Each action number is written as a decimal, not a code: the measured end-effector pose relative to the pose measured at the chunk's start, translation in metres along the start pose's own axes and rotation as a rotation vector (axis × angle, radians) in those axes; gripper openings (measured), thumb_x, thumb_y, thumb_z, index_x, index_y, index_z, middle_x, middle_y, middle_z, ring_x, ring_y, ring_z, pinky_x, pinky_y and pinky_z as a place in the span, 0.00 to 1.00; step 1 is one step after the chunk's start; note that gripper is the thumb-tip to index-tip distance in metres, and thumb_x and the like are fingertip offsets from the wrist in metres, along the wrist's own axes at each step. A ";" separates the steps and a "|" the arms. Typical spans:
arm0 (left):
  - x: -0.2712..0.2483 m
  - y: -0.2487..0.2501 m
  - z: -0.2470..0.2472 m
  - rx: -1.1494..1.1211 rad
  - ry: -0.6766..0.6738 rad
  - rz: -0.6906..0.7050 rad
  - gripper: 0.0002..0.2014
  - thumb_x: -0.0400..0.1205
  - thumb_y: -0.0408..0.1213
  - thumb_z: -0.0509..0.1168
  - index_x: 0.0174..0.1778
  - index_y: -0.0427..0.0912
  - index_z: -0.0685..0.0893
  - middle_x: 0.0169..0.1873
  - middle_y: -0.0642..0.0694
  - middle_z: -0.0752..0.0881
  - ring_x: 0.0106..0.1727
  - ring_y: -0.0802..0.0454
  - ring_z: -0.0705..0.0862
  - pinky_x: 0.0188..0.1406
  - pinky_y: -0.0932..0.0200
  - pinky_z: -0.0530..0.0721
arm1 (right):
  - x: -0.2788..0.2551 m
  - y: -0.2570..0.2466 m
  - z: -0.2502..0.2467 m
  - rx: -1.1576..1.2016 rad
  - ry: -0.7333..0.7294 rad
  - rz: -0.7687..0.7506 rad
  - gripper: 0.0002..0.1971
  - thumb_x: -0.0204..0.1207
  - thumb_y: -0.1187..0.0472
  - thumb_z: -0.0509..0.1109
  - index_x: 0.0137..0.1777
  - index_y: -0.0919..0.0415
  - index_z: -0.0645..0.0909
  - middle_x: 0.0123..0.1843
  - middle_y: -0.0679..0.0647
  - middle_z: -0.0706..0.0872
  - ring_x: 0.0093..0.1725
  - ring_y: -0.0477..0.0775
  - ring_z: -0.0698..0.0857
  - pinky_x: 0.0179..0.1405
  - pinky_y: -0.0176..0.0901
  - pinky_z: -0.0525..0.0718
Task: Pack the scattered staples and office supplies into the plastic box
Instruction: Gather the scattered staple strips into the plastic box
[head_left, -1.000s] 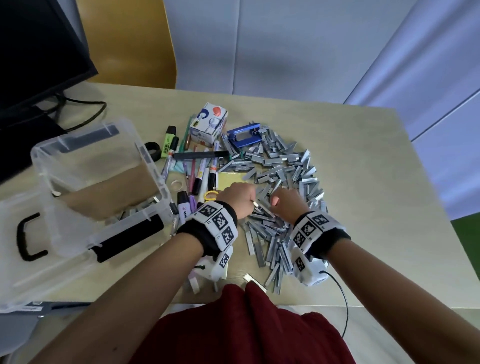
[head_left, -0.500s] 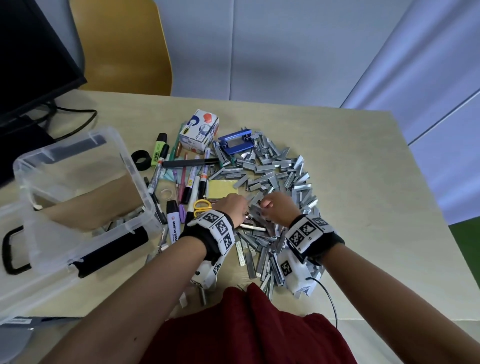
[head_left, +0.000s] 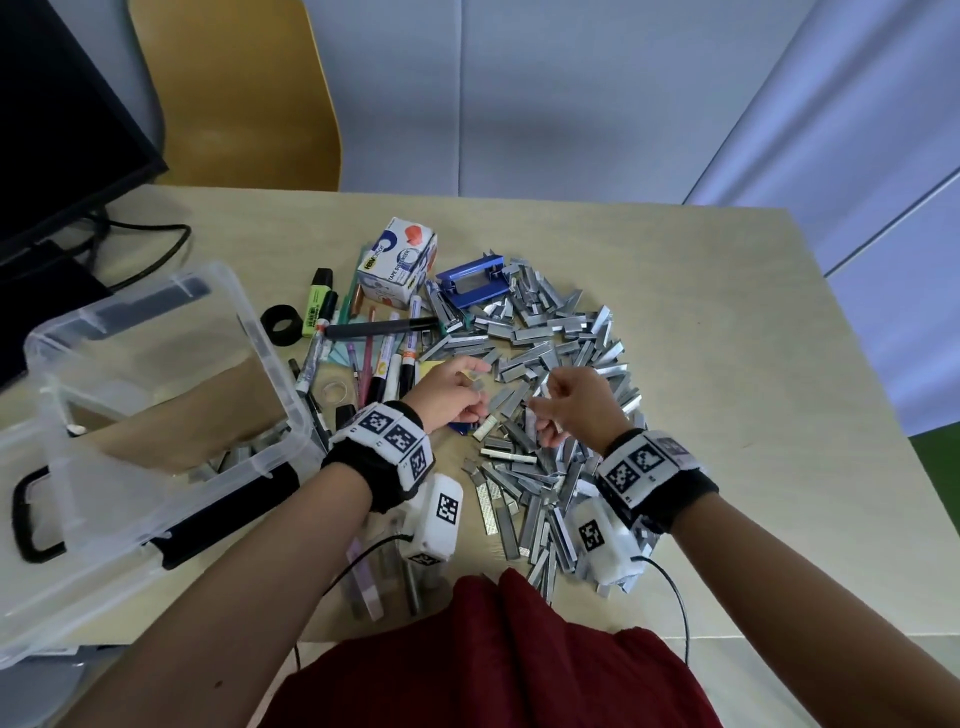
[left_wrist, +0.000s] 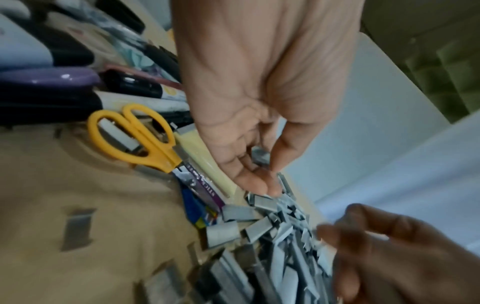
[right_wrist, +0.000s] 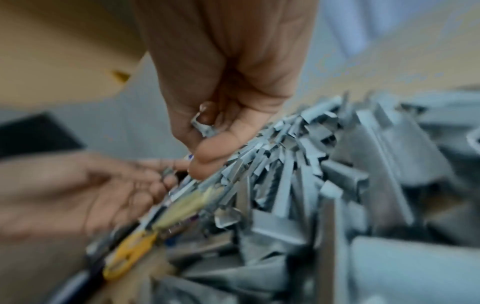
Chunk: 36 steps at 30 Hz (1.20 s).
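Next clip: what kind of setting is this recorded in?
Probably an office desk: a black monitor with cables at the left, a light wooden tabletop, and pens, a highlighter and staple strips spread across it.

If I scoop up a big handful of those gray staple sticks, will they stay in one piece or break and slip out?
Probably some will slip: the staple sticks look smooth, thin and loosely heaped. They likely snap apart easily, since many short broken bits lie in the pile. The right hand pinches only a small piece, which suggests small grabs work best.
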<state>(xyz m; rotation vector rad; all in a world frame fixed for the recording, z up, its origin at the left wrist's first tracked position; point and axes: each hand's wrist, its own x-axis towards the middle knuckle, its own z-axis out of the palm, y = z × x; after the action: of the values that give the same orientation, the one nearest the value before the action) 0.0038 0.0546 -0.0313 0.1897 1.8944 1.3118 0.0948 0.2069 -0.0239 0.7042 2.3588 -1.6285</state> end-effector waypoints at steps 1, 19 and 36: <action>-0.001 0.002 -0.001 -0.054 -0.013 -0.021 0.13 0.82 0.20 0.54 0.52 0.40 0.78 0.32 0.45 0.78 0.32 0.55 0.79 0.33 0.67 0.80 | 0.000 0.000 0.003 -0.094 -0.021 -0.020 0.10 0.76 0.69 0.68 0.38 0.63 0.68 0.31 0.61 0.84 0.24 0.53 0.84 0.20 0.35 0.81; 0.027 0.006 0.018 0.823 0.062 0.011 0.07 0.84 0.32 0.51 0.46 0.39 0.74 0.49 0.36 0.82 0.49 0.37 0.82 0.48 0.47 0.79 | 0.015 0.007 0.039 -0.803 -0.071 -0.120 0.07 0.76 0.60 0.66 0.47 0.65 0.78 0.55 0.60 0.79 0.52 0.59 0.81 0.54 0.50 0.82; 0.010 0.003 0.030 1.300 -0.033 -0.018 0.13 0.83 0.42 0.60 0.56 0.36 0.77 0.58 0.38 0.79 0.58 0.38 0.81 0.49 0.51 0.77 | 0.015 0.010 -0.017 0.871 -0.059 0.380 0.09 0.77 0.69 0.54 0.40 0.66 0.76 0.26 0.56 0.78 0.18 0.46 0.75 0.15 0.30 0.69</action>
<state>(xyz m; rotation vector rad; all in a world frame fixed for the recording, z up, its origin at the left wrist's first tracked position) 0.0167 0.0828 -0.0376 0.8143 2.4149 -0.1205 0.0883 0.2293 -0.0322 1.1207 1.2671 -2.3870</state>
